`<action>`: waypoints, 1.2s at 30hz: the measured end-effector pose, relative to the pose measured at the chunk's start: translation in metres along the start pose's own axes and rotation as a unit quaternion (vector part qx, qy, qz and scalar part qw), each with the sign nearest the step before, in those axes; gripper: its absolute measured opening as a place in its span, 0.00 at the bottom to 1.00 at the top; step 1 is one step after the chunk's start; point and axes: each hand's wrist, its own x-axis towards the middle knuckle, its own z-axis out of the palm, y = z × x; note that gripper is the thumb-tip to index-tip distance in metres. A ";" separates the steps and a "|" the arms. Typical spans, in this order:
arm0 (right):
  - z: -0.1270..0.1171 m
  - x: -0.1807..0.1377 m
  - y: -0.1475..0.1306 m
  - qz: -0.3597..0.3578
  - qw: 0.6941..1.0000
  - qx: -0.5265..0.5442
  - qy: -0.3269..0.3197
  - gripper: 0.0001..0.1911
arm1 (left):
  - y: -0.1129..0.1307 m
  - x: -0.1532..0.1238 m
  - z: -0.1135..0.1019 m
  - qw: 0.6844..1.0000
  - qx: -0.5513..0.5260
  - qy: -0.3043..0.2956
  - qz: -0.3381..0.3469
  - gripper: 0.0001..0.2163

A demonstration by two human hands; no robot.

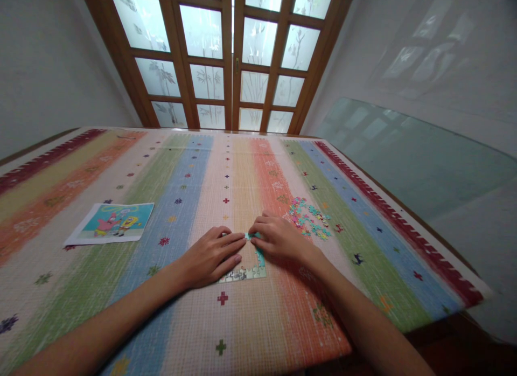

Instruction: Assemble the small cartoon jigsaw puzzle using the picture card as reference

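Worn on my head, the camera looks forward and down over the tablecloth [194,338] at my left hand [216,256] and right hand [278,238], close below. Glazed doors [238,90] top the view beyond.

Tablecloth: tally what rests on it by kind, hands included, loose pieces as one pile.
Left hand, right hand: 2
Picture: 1
Pile: 1
Part-built puzzle: 1
Total: 5
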 end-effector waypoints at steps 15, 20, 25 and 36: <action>-0.002 0.001 0.002 -0.016 1.000 0.001 -0.002 0.02 | -0.003 -0.001 0.001 1.000 -0.006 -0.004 -0.007 0.18; -0.003 0.000 0.001 -0.016 1.000 -0.014 -0.004 0.04 | -0.002 -0.001 0.000 0.999 -0.026 -0.008 -0.017 0.19; -0.002 -0.001 -0.003 -0.007 0.999 -0.045 -0.004 0.06 | 0.000 -0.001 0.000 0.999 -0.028 -0.003 -0.014 0.18; -0.002 -0.001 -0.003 0.046 0.999 -0.009 -0.004 0.05 | 0.000 0.001 0.000 1.000 -0.021 -0.007 -0.009 0.17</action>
